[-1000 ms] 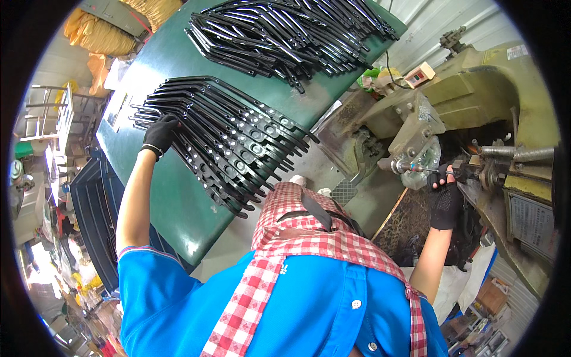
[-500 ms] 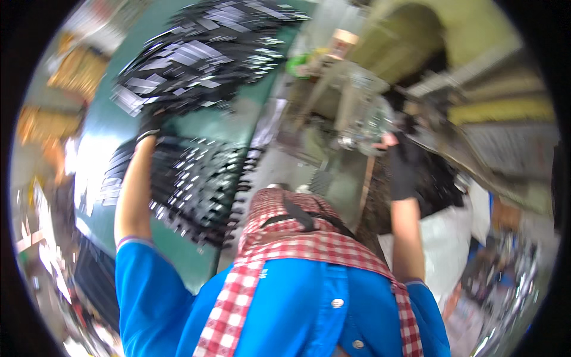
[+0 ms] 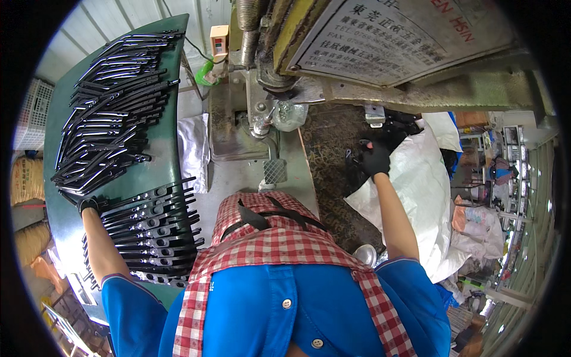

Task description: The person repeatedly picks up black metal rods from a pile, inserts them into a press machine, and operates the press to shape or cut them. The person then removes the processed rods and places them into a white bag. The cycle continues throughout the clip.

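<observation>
My left hand [image 3: 88, 204], in a black glove, rests on the near stack of flat black metal bars [image 3: 156, 229] lying on the green table [image 3: 157, 169]; whether it grips one I cannot tell. A larger heap of the same black bars [image 3: 110, 107] lies farther back on that table. My right hand [image 3: 375, 159], also in a black glove, is shut on a black metal part [image 3: 355, 158] over a dark patterned surface, beside the open white sack [image 3: 425, 178]. A press machine [image 3: 262, 107] stands between the two hands.
A foot pedal [image 3: 274, 171] sits below the press. A large metal plate [image 3: 392, 35] hangs overhead. A white cloth [image 3: 193, 149] lies between table and machine. White crate [image 3: 33, 113] at far left, woven sacks [image 3: 27, 178] below it, shelves [image 3: 505, 196] at right.
My right hand has left the machine's head and swung right toward the white sack. My left hand stays on the near stack of bars. The view has turned.
</observation>
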The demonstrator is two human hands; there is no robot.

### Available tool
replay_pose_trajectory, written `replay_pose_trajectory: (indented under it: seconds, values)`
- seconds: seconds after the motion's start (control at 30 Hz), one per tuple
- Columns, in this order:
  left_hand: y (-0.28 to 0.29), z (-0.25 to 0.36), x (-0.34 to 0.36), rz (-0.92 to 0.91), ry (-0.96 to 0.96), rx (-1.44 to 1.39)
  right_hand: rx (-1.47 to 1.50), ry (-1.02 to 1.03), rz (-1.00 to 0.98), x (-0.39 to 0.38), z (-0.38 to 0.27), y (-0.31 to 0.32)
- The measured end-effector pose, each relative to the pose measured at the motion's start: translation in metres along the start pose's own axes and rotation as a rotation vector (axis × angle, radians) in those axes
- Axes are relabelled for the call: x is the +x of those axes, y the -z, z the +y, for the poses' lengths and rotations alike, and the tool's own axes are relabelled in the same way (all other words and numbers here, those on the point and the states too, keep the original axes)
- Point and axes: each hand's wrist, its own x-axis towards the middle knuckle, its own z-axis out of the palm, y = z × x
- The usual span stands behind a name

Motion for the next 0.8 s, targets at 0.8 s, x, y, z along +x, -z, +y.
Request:
replay_pose_trajectory:
  seconds: [0.8]
  values:
    - [0.089,0.212,-0.366,-0.911,-0.642,0.024,2.307,0.019,0.082,0.028,-0.120,0.092]
